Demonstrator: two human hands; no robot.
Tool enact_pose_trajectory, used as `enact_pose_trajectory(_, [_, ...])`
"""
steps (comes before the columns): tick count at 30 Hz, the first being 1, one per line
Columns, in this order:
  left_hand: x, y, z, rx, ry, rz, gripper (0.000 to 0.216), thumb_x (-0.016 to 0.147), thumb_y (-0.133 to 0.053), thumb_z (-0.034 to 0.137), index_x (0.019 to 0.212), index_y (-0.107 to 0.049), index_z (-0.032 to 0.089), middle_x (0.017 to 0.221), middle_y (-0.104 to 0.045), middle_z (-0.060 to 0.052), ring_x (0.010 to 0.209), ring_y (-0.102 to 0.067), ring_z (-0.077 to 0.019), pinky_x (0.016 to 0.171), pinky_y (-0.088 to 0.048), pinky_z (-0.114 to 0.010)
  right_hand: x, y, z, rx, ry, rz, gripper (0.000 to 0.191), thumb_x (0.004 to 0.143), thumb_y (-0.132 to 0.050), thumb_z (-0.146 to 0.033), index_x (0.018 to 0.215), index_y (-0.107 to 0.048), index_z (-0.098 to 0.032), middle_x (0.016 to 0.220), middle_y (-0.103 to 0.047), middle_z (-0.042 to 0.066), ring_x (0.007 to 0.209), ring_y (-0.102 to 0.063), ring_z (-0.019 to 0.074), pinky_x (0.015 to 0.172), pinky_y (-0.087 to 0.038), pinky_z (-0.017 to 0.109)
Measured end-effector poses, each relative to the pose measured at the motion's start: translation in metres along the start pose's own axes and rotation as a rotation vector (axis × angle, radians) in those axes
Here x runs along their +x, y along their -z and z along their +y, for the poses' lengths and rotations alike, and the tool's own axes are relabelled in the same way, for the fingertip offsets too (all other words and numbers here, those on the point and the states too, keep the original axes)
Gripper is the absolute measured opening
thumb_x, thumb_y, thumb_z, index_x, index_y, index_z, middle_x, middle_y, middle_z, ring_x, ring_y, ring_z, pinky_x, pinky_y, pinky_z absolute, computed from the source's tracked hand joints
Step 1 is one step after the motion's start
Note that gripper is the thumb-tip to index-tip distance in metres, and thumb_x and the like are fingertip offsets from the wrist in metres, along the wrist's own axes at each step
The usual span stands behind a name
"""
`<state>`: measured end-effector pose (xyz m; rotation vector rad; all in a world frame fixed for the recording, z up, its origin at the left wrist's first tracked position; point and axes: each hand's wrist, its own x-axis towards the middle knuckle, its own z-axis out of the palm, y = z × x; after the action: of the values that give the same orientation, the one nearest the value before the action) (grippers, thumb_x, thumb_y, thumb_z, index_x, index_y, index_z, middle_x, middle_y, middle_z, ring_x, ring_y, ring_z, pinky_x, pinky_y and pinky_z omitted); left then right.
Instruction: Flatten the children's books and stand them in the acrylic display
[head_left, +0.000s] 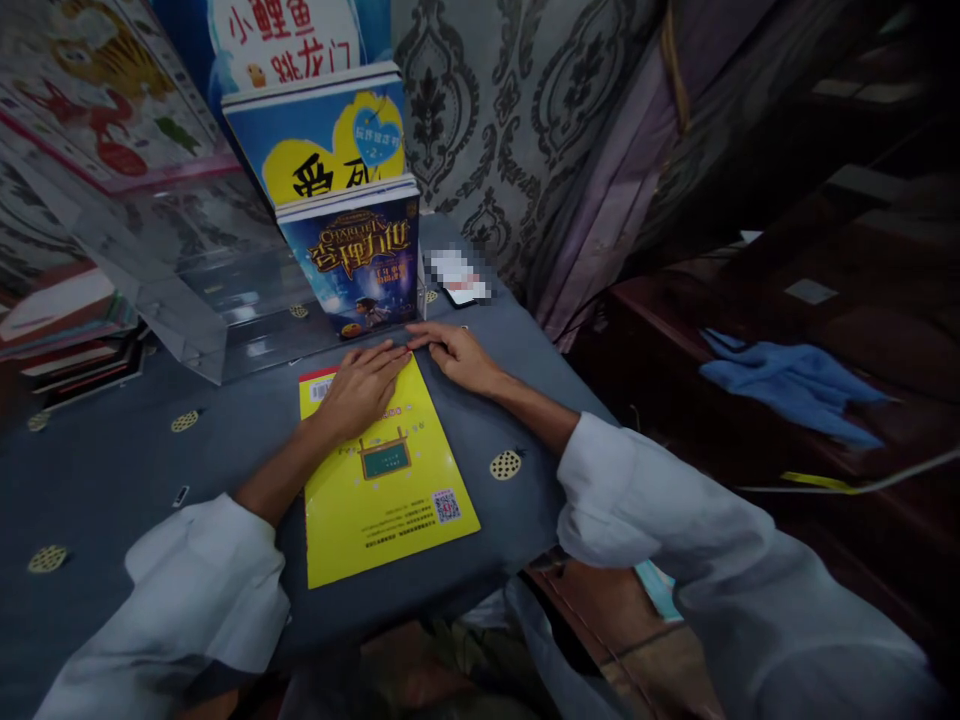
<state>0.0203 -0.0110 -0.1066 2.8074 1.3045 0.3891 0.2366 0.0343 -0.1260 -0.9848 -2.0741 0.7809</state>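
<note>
A yellow book (390, 480) lies flat on the dark table, back cover up, with a QR code and a small blackboard picture on it. My left hand (364, 388) rests flat over its far part, fingers stretched out. Beside the far right corner is my right hand (457, 355), its index finger reaching left toward the book's edge and the other fingers partly curled. Whether that fingertip touches the book I cannot tell. Just beyond both hands, a dark blue book (364, 275) stands in a clear acrylic rack (202, 335).
Behind it stand a blue-and-yellow book (300, 145) and another blue book (300, 35). A stack of books (75, 340) lies at left. A phone-like object (465, 285), partly pixelated, lies near the patterned curtain (495, 90). A blue cloth (787, 380) lies right of the table.
</note>
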Motion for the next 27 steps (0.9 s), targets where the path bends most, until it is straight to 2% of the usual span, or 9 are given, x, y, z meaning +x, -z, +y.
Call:
enact_pose_trajectory(2, [0.0,0.0,-0.001,-0.015,-0.012,-0.008,0.045,0.1,-0.039,0.019,0.142,-0.055,0.018,0.146,-0.059,-0.01,0.142,-0.045,-0.0274,0.11,-0.037,-0.051,-0.001,0.001,-0.002,-0.017,0.007,-0.007,0.054,0.086,-0.039,-0.007,0.136,-0.057,-0.017,0.114,-0.077,0.005,0.086,-0.071,0.0183,0.089,-0.055,0.038])
enact_pose_trajectory(6, [0.001,-0.001,-0.003,-0.028,-0.002,-0.025,0.045,0.1,-0.038,0.019,0.142,-0.055,0.018,0.146,-0.059,-0.01,0.141,-0.046,-0.0278,0.11,-0.037,-0.05,-0.003,0.001,-0.002,-0.045,0.07,-0.023,0.057,0.085,-0.04,-0.007,0.14,-0.054,-0.018,0.119,-0.076,0.005,0.11,-0.068,0.021,0.101,-0.051,0.042])
enact_pose_trajectory(12, [0.002,0.001,-0.007,-0.005,0.028,-0.025,0.046,0.1,-0.037,0.021,0.142,-0.055,0.014,0.147,-0.057,-0.011,0.143,-0.044,-0.0296,0.111,-0.036,-0.052,-0.002,0.0,0.002,-0.093,0.15,-0.089,0.066,0.084,-0.039,-0.005,0.149,-0.042,-0.017,0.133,-0.069,0.006,0.133,-0.056,0.0222,0.115,-0.041,0.049])
enact_pose_trajectory(20, [0.002,0.0,-0.011,-0.009,-0.048,-0.005,0.044,0.099,-0.039,0.018,0.139,-0.057,0.017,0.146,-0.059,-0.011,0.142,-0.046,-0.027,0.111,-0.037,-0.051,-0.004,-0.004,0.008,-0.094,0.194,-0.031,0.064,0.083,-0.04,-0.002,0.144,-0.047,-0.017,0.128,-0.072,0.008,0.125,-0.063,0.0224,0.108,-0.048,0.048])
enact_pose_trajectory(27, [0.003,-0.005,-0.009,0.002,-0.064,0.036,0.042,0.097,-0.041,0.015,0.135,-0.06,0.017,0.143,-0.061,-0.012,0.135,-0.053,-0.0259,0.106,-0.042,-0.048,-0.005,-0.003,0.008,-0.152,0.166,-0.031,0.059,0.085,-0.042,-0.002,0.14,-0.053,-0.022,0.126,-0.073,0.006,0.121,-0.064,0.0225,0.107,-0.049,0.048])
